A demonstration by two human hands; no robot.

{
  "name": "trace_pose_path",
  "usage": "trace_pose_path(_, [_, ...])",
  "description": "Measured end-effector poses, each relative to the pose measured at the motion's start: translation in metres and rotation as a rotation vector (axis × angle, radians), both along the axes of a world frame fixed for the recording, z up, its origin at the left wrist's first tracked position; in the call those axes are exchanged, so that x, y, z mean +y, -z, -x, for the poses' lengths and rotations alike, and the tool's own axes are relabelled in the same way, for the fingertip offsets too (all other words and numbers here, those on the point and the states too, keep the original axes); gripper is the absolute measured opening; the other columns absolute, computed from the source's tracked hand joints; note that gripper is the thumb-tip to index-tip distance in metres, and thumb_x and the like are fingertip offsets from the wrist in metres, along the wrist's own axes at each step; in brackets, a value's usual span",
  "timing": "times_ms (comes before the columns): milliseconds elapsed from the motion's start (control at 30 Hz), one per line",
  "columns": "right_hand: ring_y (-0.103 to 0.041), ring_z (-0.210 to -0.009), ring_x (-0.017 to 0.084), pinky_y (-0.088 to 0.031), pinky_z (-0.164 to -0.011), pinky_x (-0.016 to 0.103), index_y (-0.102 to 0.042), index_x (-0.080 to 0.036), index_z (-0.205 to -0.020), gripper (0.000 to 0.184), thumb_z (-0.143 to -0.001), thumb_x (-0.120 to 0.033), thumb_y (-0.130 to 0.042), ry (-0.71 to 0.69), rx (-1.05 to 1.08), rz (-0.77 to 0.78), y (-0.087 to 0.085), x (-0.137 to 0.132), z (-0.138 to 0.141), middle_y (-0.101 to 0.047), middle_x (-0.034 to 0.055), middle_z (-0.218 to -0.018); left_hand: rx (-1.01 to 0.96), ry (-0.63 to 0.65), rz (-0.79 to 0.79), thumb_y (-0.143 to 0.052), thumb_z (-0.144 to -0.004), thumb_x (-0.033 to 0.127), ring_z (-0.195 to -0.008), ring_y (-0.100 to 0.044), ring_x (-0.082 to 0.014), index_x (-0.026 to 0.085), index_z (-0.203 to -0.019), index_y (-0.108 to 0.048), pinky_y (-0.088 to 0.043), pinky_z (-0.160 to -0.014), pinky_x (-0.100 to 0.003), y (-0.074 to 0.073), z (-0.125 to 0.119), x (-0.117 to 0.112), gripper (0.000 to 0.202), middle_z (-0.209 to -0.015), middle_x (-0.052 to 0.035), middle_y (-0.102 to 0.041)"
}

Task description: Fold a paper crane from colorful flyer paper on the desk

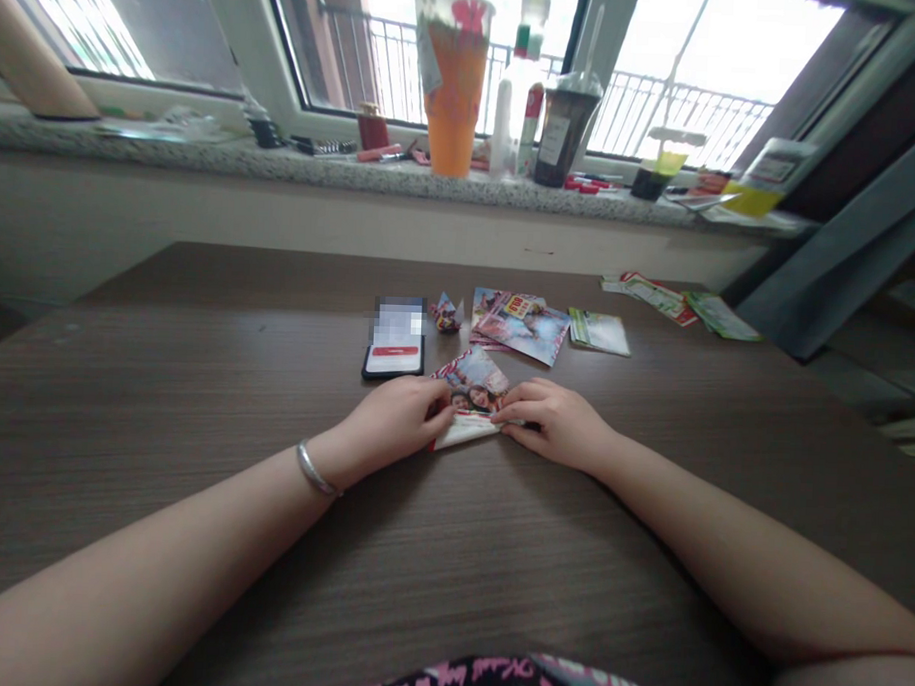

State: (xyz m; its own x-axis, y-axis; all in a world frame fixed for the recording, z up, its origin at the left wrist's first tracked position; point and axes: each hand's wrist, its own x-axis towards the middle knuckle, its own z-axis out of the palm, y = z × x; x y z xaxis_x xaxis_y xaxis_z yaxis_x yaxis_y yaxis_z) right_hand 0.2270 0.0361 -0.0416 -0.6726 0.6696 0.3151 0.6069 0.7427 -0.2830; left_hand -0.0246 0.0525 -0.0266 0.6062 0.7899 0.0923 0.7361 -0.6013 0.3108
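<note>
A printed paper sheet, partly folded, lies on the dark wooden table in front of me. My left hand, with a silver bangle on its wrist, pinches the sheet's left edge with curled fingers. My right hand presses and pinches the sheet's right edge. Both hands rest on the table, with the paper between them. The lower white fold of the sheet shows beneath my fingers.
A phone lies just behind the sheet. A small folded paper piece, colourful leaflets and more flyers lie further back. The stone window sill holds an orange cup, a bottle and a dark drink cup.
</note>
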Motion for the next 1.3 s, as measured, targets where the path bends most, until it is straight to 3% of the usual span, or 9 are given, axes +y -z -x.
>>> trace_pose_path(500, [-0.062,-0.097,0.019,-0.05,-0.086,0.034,-0.071,-0.025,-0.105,0.021,-0.09,-0.025,-0.056,-0.035,-0.078,-0.086,0.0,0.0,0.001,-0.069,0.0041,-0.107,-0.032,-0.019,-0.02,-0.053,-0.088,0.03,-0.065,-0.053,-0.0152,0.018,-0.079,-0.057,-0.037,-0.058,-0.026,0.008,0.002,0.004,0.016,-0.075,-0.0023,-0.06])
trace_pose_path(733, [-0.062,-0.097,0.021,-0.051,-0.085,0.034,-0.072,-0.024,-0.105,0.024,-0.093,-0.027,-0.053,0.084,-0.107,-0.133,0.002,0.002,0.0,-0.069,0.0069,-0.105,-0.133,0.146,-0.159,-0.044,-0.095,0.027,-0.091,-0.056,-0.0186,0.017,-0.094,-0.064,-0.046,-0.084,-0.032,0.01,0.003,0.003,0.022,-0.097,-0.0074,-0.06])
trace_pose_path(1033, [-0.061,-0.094,0.021,-0.05,-0.083,0.035,-0.073,-0.025,-0.107,0.025,-0.094,-0.03,-0.051,0.105,-0.149,-0.163,0.0,0.005,-0.003,-0.069,0.0074,-0.104,0.196,0.2,-0.349,-0.045,-0.093,0.02,-0.086,-0.059,-0.0222,0.015,-0.098,-0.066,-0.05,-0.076,-0.034,0.001,-0.005,-0.011,0.022,-0.094,-0.0096,-0.063])
trace_pose_path(1300, [-0.061,-0.091,0.02,-0.049,-0.08,0.032,-0.072,-0.026,-0.107,0.026,-0.095,-0.031,-0.05,0.115,-0.158,-0.168,0.002,0.005,-0.004,-0.069,0.0063,-0.1,0.223,0.188,-0.377,-0.044,-0.095,0.021,-0.084,-0.06,-0.0209,0.018,-0.095,-0.066,-0.05,-0.071,-0.031,0.002,-0.003,-0.011,0.022,-0.093,-0.0067,-0.063])
